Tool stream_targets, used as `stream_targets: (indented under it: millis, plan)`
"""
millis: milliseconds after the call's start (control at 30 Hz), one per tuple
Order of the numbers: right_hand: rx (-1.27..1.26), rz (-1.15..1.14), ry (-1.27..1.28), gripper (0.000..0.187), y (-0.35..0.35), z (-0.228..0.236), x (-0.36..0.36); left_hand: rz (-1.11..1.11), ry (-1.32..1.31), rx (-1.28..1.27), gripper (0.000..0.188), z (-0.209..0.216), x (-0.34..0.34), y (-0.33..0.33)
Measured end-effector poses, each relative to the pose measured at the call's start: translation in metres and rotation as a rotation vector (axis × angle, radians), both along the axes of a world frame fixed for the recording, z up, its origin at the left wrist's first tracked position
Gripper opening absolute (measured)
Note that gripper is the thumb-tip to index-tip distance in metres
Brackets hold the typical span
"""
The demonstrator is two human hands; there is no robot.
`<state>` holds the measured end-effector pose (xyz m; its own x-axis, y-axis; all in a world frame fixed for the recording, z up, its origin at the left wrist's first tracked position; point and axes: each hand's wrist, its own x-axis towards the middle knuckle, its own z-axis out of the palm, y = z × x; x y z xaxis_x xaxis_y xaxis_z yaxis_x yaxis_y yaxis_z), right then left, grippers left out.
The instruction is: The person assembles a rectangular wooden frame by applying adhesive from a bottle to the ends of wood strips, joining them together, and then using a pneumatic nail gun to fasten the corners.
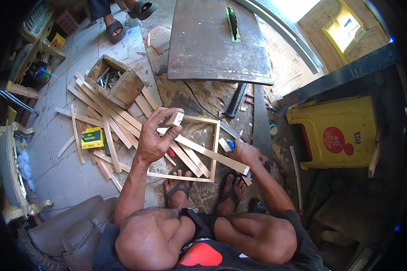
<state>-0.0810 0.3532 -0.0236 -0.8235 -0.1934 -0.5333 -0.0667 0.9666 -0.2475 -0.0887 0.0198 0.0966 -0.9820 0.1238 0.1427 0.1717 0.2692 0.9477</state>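
Observation:
My left hand [154, 137] is closed on a wooden frame [216, 149] made of thin pale strips, gripping it by its left side near the upper corner. A longer wooden strip [205, 152] slants across the frame, from beside my left fingers down to below my right hand. My right hand [246, 152] is closed at the frame's right, with a small blue and whitish thing [231, 144] showing at its fingertips; its kind is unclear. Close by lies a handsaw [261, 119], its broad blade pointing away from me. Loose strips [192, 158] show through the frame.
Many wooden strips [113, 119] lie scattered at left, with a yellow-green box [92, 138] among them. A wooden box [131, 90] holds small metal pieces. Ahead stands a saw table [203, 54] with a raised blade [233, 23]; a yellow stool [334, 133] lies at right. Another person's feet [116, 31] are far left.

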Motion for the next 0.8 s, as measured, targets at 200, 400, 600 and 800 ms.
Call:
stream_targets:
  millis: [200, 400, 600, 800]
  plan:
    - [0.017, -0.144, 0.013, 0.050, -0.005, -0.021, 0.010, 0.004, -0.016, -0.040, 0.040, 0.004, -0.004, 0.004]
    - [-0.505, -0.155, 0.098, 0.050, 0.003, 0.109, -0.059, -0.039, 0.043, -0.190, 0.037, 0.014, -0.016, 0.024]
    - [-0.700, -0.044, 0.157, 0.041, -0.063, 0.172, -0.070, -0.047, 0.195, -0.191, 0.056, 0.020, -0.023, 0.048]
    - [-0.707, 0.132, 0.193, 0.041, -0.066, 0.179, -0.067, 0.018, 0.075, 0.004, 0.036, 0.007, -0.023, 0.039]
